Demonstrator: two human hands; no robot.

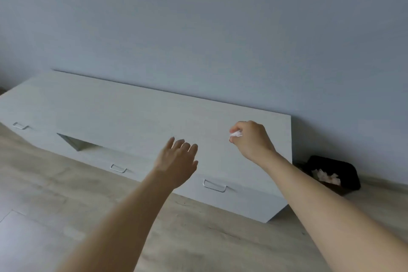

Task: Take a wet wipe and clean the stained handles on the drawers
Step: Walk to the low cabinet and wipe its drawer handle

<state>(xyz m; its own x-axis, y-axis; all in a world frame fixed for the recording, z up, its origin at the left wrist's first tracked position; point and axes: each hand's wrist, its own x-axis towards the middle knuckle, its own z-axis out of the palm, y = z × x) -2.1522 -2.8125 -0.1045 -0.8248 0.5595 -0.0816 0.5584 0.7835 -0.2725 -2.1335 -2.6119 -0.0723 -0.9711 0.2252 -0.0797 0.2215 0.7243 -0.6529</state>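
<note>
Wooden floor (198, 238) is seen under both arms; a crumpled wet wipe (235, 134) is pinched in the right hand (250, 141), the left hand (176, 161) is held slack-fingered over the pale drawer unit (132, 117) against a grey wall (198, 28).

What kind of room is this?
Probably a room in a home, maybe a bedroom or living room. A long, low pale drawer unit with metal handles stands against a plain wall on a wood-look floor, with a small black bin beside it.
</note>
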